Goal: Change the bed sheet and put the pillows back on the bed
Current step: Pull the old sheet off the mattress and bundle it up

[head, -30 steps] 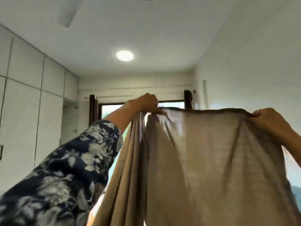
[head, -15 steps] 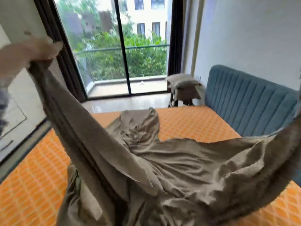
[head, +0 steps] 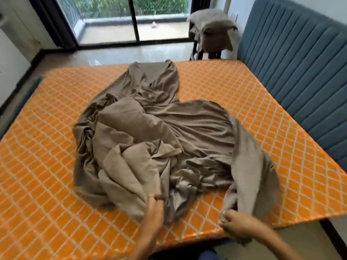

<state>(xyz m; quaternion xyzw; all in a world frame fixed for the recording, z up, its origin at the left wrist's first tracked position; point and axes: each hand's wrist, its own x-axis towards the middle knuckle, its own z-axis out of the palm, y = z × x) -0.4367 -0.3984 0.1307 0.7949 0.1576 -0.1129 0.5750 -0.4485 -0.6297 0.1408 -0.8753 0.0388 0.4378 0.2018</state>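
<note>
Sheet (head: 169, 137) crumpled, lengthwise toward window (head: 131, 15)

The sheet (head: 169, 132) is plain taupe cloth, lying in a crumpled heap across the middle of the mattress (head: 47, 128), which is bare and orange with a pale diamond grid. One tongue of the sheet reaches toward the far edge, and a long fold runs down the right side to the near edge. Its near edge is pinched at two spots, well apart. The pillows (head: 210, 19), in matching taupe cases, sit stacked on a stool beyond the far right corner of the bed
</note>
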